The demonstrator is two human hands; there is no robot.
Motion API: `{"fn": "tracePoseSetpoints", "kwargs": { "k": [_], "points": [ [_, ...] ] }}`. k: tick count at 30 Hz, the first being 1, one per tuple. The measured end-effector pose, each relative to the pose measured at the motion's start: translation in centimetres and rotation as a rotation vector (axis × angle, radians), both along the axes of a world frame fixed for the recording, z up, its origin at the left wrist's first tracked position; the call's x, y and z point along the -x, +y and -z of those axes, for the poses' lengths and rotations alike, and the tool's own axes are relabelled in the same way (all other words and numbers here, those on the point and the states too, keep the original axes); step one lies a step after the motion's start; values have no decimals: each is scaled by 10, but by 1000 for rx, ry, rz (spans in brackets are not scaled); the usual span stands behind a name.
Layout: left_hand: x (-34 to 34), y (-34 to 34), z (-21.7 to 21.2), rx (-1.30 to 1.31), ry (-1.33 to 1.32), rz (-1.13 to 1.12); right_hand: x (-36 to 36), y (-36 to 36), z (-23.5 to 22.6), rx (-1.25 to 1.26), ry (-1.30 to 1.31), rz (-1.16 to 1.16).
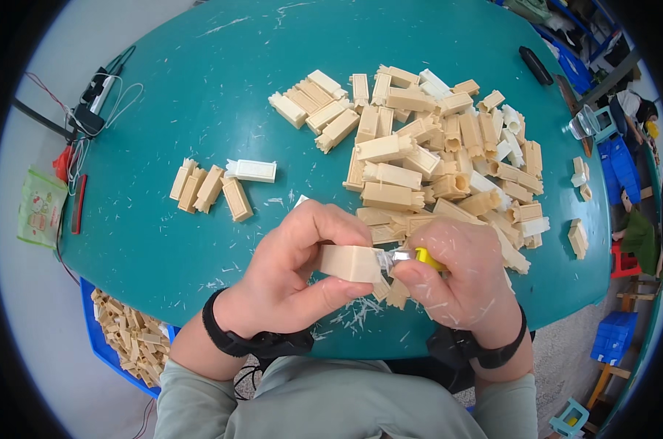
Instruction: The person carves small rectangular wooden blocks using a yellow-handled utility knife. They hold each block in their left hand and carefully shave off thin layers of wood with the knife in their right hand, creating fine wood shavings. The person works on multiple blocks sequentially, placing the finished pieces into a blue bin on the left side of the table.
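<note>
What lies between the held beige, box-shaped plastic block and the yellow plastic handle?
A shiny silver metal piece and a blurred whitish part show there in the head view.

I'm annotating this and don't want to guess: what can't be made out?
In the head view:
Yellow-handled tool: mostly covered by the right hand.
Held beige block: part of its surface, covered by the left hand.
Block pile: lower pieces and exact count, hidden through overlap.
Blocks in the blue crate: exact count, overlapping and too small.

held block [351,263]: matt plastic | tool shank [402,255]: shiny metal | tool handle [429,259]: plastic | tabletop [221,95]: smooth
</note>
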State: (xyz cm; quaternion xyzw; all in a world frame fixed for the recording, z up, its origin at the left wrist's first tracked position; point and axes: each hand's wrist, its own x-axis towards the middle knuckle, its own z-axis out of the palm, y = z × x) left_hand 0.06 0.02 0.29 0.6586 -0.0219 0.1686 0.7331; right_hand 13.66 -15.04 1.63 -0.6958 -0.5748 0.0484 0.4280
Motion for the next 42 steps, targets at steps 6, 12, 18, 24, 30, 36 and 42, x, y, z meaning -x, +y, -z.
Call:
{"fn": "tracePoseSetpoints", "kwargs": {
  "k": [6, 12, 18, 24, 30, 36, 42],
  "points": [
    [2, -2, -5, -15, -20, 59, -2, -1, -6, 39, 188, 133],
    [-5, 1, -11, -160, -8, -107, 6, -5, -13, 129, 403, 56],
    [-3, 1, 2, -300, -140, -273, 11, -4, -11, 140, 384, 46],
    [-4, 4, 1, -671, -168, -379, 13, -2, -3, 122, 363, 53],
    [-7, 4, -1, -827, -248, -396, 11, -2, -1, 137, 328, 50],
    [-7, 5, 0, -841, -335, -378, 11, 0, 0, 153, 236, 186],
    [-2, 8, -10, -796, -234, -402, 3, -1, -6, 219, 338, 185]
  ]
}}
